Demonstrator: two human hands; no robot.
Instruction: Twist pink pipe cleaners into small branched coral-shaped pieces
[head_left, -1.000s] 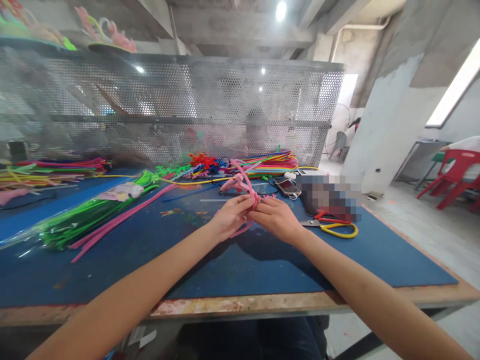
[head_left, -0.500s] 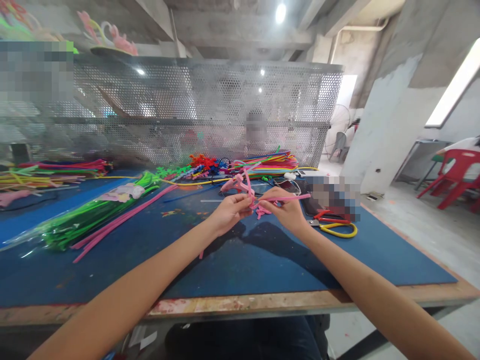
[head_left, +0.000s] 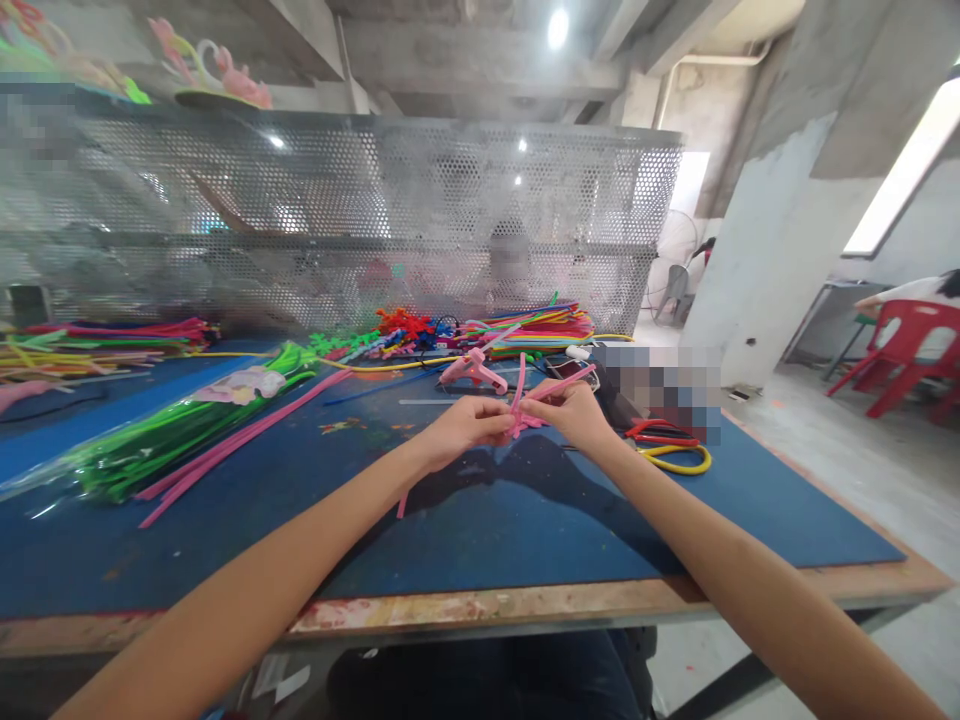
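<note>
The right hand (head_left: 574,412) has drawn back in beside the left hand (head_left: 465,425), both pinching a pink pipe cleaner (head_left: 525,395) above the blue table mat (head_left: 525,520). Its ends stick up between the fingertips. Yellow-handled scissors (head_left: 671,450) lie right; a bagged bundle of green pipe cleaners (head_left: 165,435) lies left.

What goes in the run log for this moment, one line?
left hand: pinching pink pipe cleaner | right hand: pinching same pipe cleaner | position: above blue mat | nearby: scissors, glue gun
</note>
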